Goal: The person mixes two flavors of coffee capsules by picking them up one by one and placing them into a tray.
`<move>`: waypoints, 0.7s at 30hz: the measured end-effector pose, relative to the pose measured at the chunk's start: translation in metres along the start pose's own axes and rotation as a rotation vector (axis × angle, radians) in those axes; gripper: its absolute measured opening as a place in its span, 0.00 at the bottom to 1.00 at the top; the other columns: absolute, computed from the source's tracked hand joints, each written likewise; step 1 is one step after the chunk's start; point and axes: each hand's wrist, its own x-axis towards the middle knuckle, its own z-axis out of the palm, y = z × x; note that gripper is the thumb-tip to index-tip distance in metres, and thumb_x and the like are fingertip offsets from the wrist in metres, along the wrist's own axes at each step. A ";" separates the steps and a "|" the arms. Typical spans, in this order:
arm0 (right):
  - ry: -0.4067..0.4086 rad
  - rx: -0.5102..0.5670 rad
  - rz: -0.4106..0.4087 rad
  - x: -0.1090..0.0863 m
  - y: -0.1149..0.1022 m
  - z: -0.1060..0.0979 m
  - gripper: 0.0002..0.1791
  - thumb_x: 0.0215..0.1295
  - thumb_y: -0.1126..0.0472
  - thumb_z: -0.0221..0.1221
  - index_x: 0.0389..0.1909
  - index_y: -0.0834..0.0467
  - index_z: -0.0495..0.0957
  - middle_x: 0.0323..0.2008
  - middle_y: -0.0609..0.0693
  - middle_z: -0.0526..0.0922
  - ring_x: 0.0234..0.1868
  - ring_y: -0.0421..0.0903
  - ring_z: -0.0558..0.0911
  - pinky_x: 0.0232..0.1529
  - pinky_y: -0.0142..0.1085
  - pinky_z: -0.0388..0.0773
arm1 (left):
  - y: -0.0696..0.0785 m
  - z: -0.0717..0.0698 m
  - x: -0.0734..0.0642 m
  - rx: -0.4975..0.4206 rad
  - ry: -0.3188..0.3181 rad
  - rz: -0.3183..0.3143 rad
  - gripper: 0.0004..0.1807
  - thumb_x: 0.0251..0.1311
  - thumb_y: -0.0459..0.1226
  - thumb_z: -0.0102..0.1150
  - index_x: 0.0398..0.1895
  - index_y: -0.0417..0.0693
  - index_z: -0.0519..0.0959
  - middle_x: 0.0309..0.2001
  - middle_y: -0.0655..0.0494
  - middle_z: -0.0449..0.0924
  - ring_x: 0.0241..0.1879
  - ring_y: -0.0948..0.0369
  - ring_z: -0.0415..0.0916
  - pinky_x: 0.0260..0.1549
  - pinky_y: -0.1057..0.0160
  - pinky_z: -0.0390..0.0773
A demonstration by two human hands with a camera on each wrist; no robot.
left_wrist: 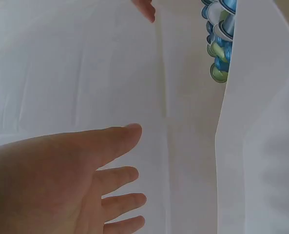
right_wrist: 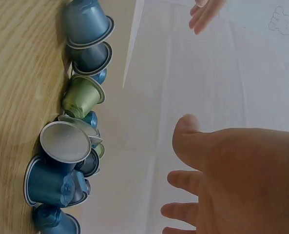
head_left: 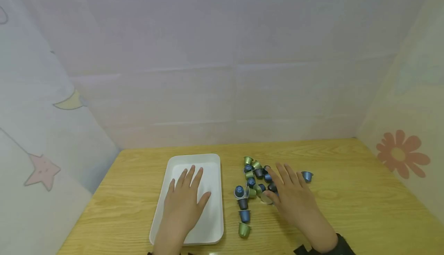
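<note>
In the head view my left hand point(head_left: 183, 205) hovers over a white rectangular tray point(head_left: 215, 224), fingers spread and holding nothing. My right hand point(head_left: 295, 201) is above the right side of a cluster of coffee capsules, also with spread fingers and nothing held. The capsules are green, blue and dark; a green capsule point(head_left: 244, 230) lies nearest me and a blue capsule point(head_left: 306, 176) lies apart on the right. Part of the cluster is hidden under the right hand. In the right wrist view, a green capsule point(right_wrist: 83, 96) and a silver-lidded capsule point(right_wrist: 65, 142) show beside the hand.
Everything stands on a wood-grain table point(head_left: 347, 201). A pale cloth backdrop point(head_left: 236, 74) rises behind it, with printed side panels at left and right, one bearing a flower point(head_left: 397, 154). The tray is left of the capsules.
</note>
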 end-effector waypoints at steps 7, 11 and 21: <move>-0.051 0.061 -0.019 0.001 0.015 0.001 0.38 0.62 0.47 0.56 0.69 0.55 0.56 0.68 0.59 0.58 0.66 0.62 0.58 0.59 0.61 0.55 | -0.033 -0.006 -0.001 -0.114 -0.002 -0.050 0.35 0.62 0.50 0.53 0.69 0.47 0.59 0.68 0.44 0.58 0.66 0.45 0.54 0.59 0.39 0.53; -0.060 0.106 -0.018 0.000 0.031 0.001 0.37 0.62 0.49 0.58 0.69 0.56 0.56 0.66 0.61 0.61 0.63 0.63 0.62 0.57 0.61 0.58 | -0.058 -0.006 -0.002 -0.298 -0.094 -0.137 0.36 0.64 0.52 0.49 0.71 0.45 0.55 0.69 0.43 0.53 0.67 0.43 0.50 0.60 0.39 0.52; -0.117 0.149 0.081 0.003 0.076 -0.005 0.35 0.60 0.52 0.59 0.65 0.63 0.61 0.61 0.71 0.63 0.57 0.71 0.64 0.53 0.64 0.60 | -0.118 0.001 -0.006 -0.884 -0.311 -0.328 0.47 0.66 0.57 0.38 0.71 0.44 0.26 0.72 0.38 0.31 0.68 0.37 0.33 0.57 0.33 0.47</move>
